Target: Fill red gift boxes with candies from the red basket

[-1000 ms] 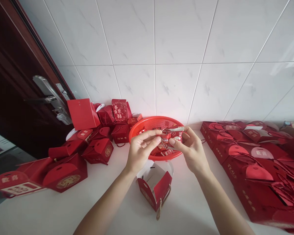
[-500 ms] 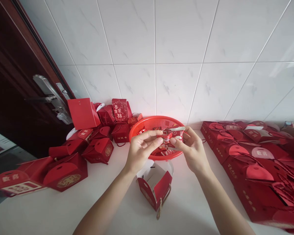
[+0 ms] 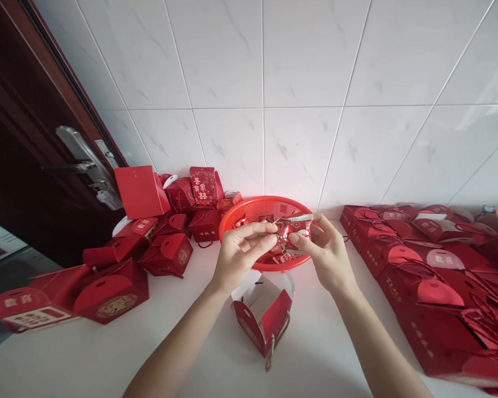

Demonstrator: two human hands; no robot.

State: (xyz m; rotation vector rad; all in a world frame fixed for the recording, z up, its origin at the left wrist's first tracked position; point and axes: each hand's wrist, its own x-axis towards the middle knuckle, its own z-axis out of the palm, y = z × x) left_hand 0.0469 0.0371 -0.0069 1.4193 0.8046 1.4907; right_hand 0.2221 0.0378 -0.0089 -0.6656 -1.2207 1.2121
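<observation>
Over the red plastic basket point(image 3: 232, 218), both hands are close together. My left hand point(image 3: 244, 249) pinches a small shiny red wrapped candy point(image 3: 283, 234) between thumb and fingers. My right hand point(image 3: 321, 249) is closed on a flat red packet point(image 3: 302, 224) with a pale edge, its thumb touching or very near the candy. More red wrapped pieces point(image 3: 282, 257) lie in the basket, partly hidden by the hands. Below the hands an open red gift box point(image 3: 262, 315) with a pale inside and a twine handle point(image 3: 270, 356) stands on the white tabletop point(image 3: 199, 337).
Red boxes point(image 3: 112, 290) are piled at the left by a dark door point(image 3: 25, 138) with a metal handle. Rows of closed red boxes point(image 3: 415, 265) with cords fill the right. A tiled wall point(image 3: 302, 149) rises behind the basket.
The candy between my fingers has turned slightly and shows more of its shiny wrapper. Both hands have otherwise stayed almost in place.
</observation>
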